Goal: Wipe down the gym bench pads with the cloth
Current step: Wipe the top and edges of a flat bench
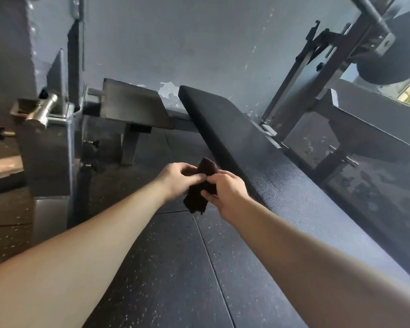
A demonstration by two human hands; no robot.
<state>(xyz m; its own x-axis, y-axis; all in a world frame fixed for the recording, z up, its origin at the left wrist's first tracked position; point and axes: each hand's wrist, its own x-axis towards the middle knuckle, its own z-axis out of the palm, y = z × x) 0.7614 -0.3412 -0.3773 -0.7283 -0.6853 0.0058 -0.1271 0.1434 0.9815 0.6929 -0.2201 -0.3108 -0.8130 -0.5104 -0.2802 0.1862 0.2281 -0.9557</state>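
Note:
A long black padded gym bench pad (pixel 282 176) runs from the upper middle down to the lower right. A small dark cloth (pixel 200 194), bunched and hanging, is held in the air just left of the pad's edge. My left hand (pixel 175 179) pinches its upper part with fingers and thumb. My right hand (pixel 225 194) grips the cloth from the right, thumb on its lower part. Both hands are beside the pad, not touching it.
A grey steel rack upright (pixel 47 138) with a metal barbell peg (pixel 37 112) stands at the left. A flat metal step plate (pixel 133 105) sits behind. Another rack frame (pixel 317 74) and a weight plate (pixel 386 65) are at the right. Speckled rubber floor (pixel 166 268) lies below.

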